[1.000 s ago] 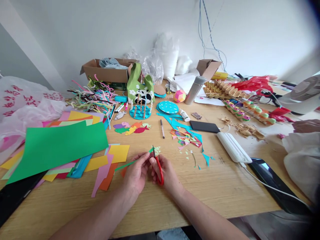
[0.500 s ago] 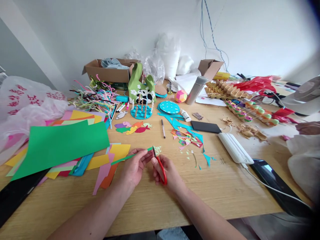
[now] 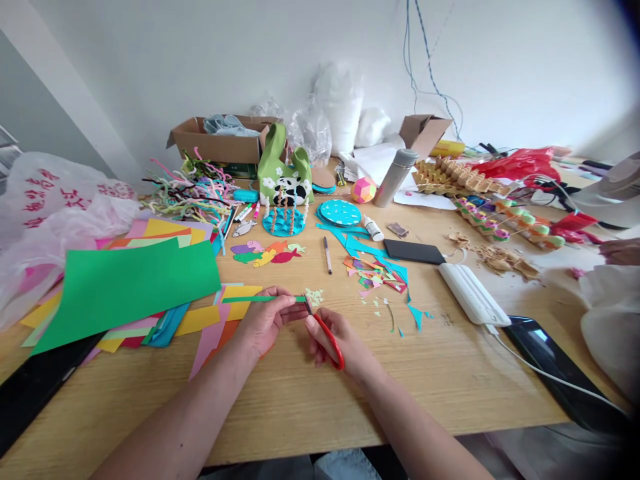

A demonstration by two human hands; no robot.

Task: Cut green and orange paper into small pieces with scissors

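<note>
Pinched in my left hand (image 3: 267, 321) is a narrow green paper strip (image 3: 245, 299), its long end sticking out to the left. My right hand (image 3: 337, 339) grips red-handled scissors (image 3: 332, 343), whose blades meet the strip's right end. Just beyond the blades lie small pale green paper bits (image 3: 314, 297) on the table. Farther back sit several colourful paper fish (image 3: 265, 255) in a cluster, with a pen (image 3: 327, 255) to their right. A large green sheet (image 3: 140, 290) tops the stack of coloured paper left of my left hand.
Coloured paper scraps (image 3: 377, 272) and a white power bank (image 3: 473, 297) lie to the right, beside a dark phone (image 3: 560, 373). Behind stand a green panda bag (image 3: 285, 177), blue discs (image 3: 340, 213) and a grey bottle (image 3: 395, 179). Another person's hand (image 3: 620, 252) shows at the right edge.
The green strip has turned from slanting to nearly level, and the scissors have tilted with their handles farther right. Both hands stay close together; the view has shifted slightly.
</note>
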